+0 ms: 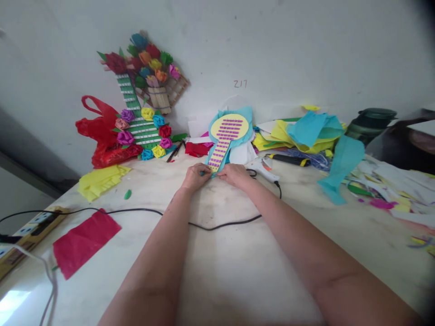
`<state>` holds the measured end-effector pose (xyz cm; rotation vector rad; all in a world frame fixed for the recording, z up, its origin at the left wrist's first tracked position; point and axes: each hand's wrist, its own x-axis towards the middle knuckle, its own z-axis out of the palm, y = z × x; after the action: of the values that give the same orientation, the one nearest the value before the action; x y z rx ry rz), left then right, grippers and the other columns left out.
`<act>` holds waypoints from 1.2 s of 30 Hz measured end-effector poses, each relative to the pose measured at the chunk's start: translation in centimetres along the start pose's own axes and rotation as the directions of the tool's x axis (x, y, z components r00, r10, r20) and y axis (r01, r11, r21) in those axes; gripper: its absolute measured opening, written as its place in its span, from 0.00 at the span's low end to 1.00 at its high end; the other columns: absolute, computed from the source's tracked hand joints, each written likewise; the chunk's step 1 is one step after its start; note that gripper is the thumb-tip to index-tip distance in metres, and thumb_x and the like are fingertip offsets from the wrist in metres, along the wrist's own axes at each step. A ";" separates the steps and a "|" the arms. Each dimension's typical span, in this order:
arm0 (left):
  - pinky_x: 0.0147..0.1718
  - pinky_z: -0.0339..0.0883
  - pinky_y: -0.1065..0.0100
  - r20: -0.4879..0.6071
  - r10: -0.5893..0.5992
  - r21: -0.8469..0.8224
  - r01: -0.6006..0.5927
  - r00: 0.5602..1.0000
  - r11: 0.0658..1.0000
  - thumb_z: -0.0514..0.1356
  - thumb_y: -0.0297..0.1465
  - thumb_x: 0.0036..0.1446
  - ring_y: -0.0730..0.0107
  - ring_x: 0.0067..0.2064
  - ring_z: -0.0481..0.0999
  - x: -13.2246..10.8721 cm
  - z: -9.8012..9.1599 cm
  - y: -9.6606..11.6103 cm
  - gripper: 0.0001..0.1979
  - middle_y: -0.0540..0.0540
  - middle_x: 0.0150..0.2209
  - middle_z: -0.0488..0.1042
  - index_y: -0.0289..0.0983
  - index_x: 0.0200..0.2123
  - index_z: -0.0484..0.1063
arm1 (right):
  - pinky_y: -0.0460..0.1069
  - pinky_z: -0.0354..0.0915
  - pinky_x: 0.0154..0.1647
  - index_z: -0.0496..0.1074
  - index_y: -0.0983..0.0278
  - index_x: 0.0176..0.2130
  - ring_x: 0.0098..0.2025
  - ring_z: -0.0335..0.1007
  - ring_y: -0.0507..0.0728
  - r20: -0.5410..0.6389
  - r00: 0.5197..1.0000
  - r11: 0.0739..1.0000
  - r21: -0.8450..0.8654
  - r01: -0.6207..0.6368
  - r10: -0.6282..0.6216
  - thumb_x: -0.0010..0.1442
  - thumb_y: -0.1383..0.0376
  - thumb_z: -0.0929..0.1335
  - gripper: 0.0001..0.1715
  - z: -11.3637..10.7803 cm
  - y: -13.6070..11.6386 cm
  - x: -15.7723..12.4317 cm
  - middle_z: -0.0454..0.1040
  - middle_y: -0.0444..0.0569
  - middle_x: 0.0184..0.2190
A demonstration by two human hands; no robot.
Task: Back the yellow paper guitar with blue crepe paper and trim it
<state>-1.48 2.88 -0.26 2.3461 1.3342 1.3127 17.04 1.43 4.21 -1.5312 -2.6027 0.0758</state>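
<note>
A yellow cutout (220, 147) with an oval top and a narrow stem leans up at the back of the table. Rows of short purple strips cross it, and light-blue crepe paper (249, 115) shows around its edges. At the foot of the stem, my left hand (196, 178) is closed, with fingers pinched on the crepe paper at the left side. My right hand (234, 175) pinches the same lower end from the right. Both sets of fingertips nearly meet there, partly hiding the bottom edge. Just beyond my right wrist lies a white glue gun (265, 170).
A black cord (220, 225) loops across the table in front of my hands. Paper-flower crafts (142, 127) and a red bag (105, 136) stand back left. Coloured paper (312, 131), a yellow-black cutter (288, 159) and scraps lie right. Red paper (84, 242) and a power strip (30, 240) are front left.
</note>
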 end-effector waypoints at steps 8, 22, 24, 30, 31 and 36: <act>0.37 0.70 0.68 -0.011 -0.019 -0.003 0.019 1.000 1.000 0.60 0.26 0.44 0.70 0.34 0.75 0.0 0.2 -0.1 0.02 0.46 0.31 0.75 0.37 0.23 0.72 | 0.49 0.61 0.42 0.73 0.51 0.45 0.45 0.69 0.58 -0.047 0.998 0.999 0.016 0.039 -0.038 0.58 0.59 0.63 0.16 0.7 0.8 0.3 0.74 0.45 0.44; 0.36 0.69 0.69 -0.018 -0.041 -0.015 0.040 0.999 0.999 0.61 0.26 0.44 0.70 0.33 0.75 0.0 0.1 0.2 0.01 0.46 0.30 0.75 0.37 0.23 0.73 | 0.47 0.61 0.41 0.73 0.52 0.46 0.44 0.68 0.56 -0.059 0.998 1.000 0.021 0.018 -0.017 0.59 0.58 0.62 0.17 1.1 0.9 0.4 0.74 0.46 0.43; 0.36 0.69 0.69 -0.015 -0.052 -0.014 0.051 0.999 0.999 0.61 0.26 0.44 0.70 0.33 0.75 0.0 0.1 0.3 0.02 0.46 0.30 0.75 0.37 0.23 0.73 | 0.48 0.61 0.42 0.73 0.53 0.46 0.45 0.68 0.57 -0.051 0.999 1.000 0.011 0.012 -0.012 0.59 0.58 0.62 0.17 1.0 0.8 0.4 0.74 0.46 0.43; 0.39 0.69 0.68 0.044 -0.031 -0.034 0.033 0.999 0.999 0.60 0.27 0.45 0.69 0.35 0.75 0.0 -0.4 0.2 0.03 0.46 0.32 0.76 0.36 0.25 0.74 | 0.49 0.61 0.42 0.73 0.53 0.45 0.45 0.69 0.58 -0.018 1.000 1.000 0.001 -0.009 0.009 0.59 0.59 0.62 0.17 0.5 0.2 0.4 0.74 0.48 0.44; 0.39 0.69 0.68 0.058 -0.024 -0.035 0.026 0.998 0.999 0.60 0.27 0.46 0.69 0.36 0.75 0.0 -0.5 0.2 0.03 0.46 0.32 0.76 0.36 0.25 0.75 | 0.49 0.61 0.43 0.73 0.53 0.45 0.45 0.69 0.58 -0.016 1.000 1.000 -0.003 -0.011 0.011 0.59 0.59 0.62 0.17 0.4 0.2 0.4 0.74 0.48 0.44; 0.39 0.69 0.68 0.045 -0.002 -0.015 0.003 0.999 1.000 0.61 0.26 0.44 0.69 0.36 0.75 -0.1 -0.6 0.3 0.03 0.45 0.33 0.76 0.36 0.26 0.75 | 0.49 0.62 0.43 0.73 0.54 0.46 0.45 0.69 0.58 -0.008 1.000 0.999 -0.022 -0.031 0.030 0.59 0.59 0.62 0.17 0.2 -0.2 0.3 0.74 0.49 0.44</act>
<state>-1.76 2.49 0.21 2.3488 1.3092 1.2564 16.69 1.64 4.03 -1.5754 -2.5829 0.0438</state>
